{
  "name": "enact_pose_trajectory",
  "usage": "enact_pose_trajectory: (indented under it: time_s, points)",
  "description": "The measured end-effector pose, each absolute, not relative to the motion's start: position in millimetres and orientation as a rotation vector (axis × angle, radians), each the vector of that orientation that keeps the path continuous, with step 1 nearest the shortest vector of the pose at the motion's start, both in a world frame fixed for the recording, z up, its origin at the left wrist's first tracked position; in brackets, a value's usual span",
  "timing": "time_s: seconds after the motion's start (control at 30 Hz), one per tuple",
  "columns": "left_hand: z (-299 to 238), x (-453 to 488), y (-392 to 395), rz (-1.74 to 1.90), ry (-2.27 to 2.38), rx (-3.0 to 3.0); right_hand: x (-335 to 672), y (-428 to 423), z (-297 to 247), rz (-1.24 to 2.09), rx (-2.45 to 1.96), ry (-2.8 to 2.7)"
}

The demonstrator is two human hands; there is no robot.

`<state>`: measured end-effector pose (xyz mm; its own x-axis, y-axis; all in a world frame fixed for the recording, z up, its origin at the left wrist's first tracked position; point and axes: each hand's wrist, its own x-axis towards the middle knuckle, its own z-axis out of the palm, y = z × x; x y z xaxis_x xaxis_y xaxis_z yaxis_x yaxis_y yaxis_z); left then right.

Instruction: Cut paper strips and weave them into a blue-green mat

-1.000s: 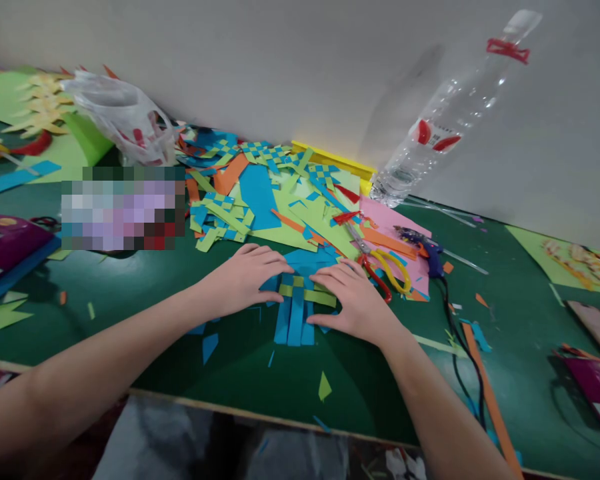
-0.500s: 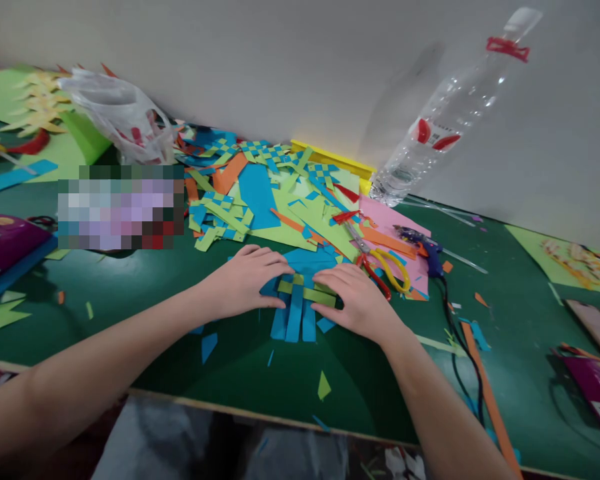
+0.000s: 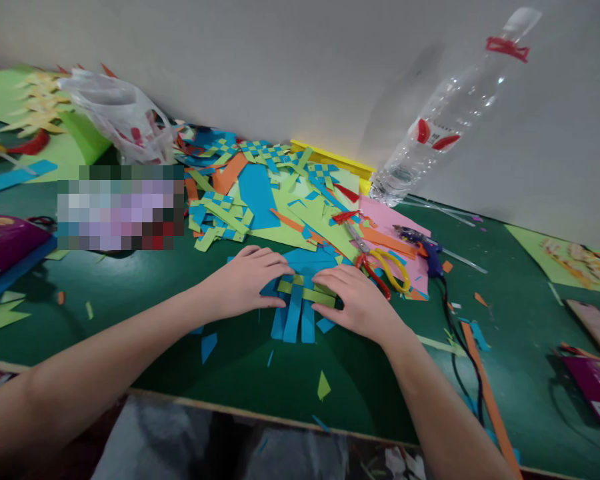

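A small paper weave (image 3: 300, 300) of blue strips crossed by green strips lies on the green table (image 3: 130, 313) in front of me. My left hand (image 3: 245, 280) rests on its left side, fingers flat and pointing right. On the weave's right side lies my right hand (image 3: 355, 300), fingers stretched left over the green strips and pressing them down. The blue strip ends stick out below both hands.
Behind the hands lies a heap of cut paper and woven pieces (image 3: 260, 193). Yellow-handled scissors (image 3: 380, 263) and a glue gun (image 3: 427, 250) with its cord lie to the right. A plastic bottle (image 3: 445, 120) leans on the wall. A plastic bag (image 3: 120, 120) sits at back left.
My right hand has shifted slightly left and inward on the weave, and the strips have been pushed a little closer together. The left hand has barely moved.
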<state>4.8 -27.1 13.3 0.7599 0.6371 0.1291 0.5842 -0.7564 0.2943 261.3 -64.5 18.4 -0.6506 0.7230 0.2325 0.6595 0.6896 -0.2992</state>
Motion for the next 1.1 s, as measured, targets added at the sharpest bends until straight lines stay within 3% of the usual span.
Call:
enact_pose_trajectory:
  time_s: [1.1]
  points:
    - [15.8,2.5,-27.1,0.332,0.972,2.717,259.8,-64.6,15.4,0.236,-1.093,-2.586]
